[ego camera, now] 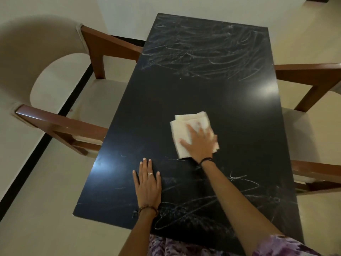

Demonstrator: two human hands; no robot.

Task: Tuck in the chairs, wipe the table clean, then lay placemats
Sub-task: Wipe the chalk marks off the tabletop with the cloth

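Observation:
A black rectangular table (193, 93) fills the middle of the head view, with white chalky scribbles at its far end and near end and a darker band across the middle. A folded white cloth (186, 124) lies on that middle band. My right hand (199, 143) presses flat on the cloth with straight, spread fingers. My left hand (147, 183) rests flat on the tabletop near the front left edge, holding nothing. A wooden armchair with a cream seat (60, 93) stands at the table's left side, and a second one (311, 115) at the right side, both with their arms reaching under the tabletop.
Cream floor surrounds the table, with a black stripe (36, 150) running diagonally under the left chair. A pale wall stands behind the table's far end. My patterned purple clothing (184, 246) touches the near table edge.

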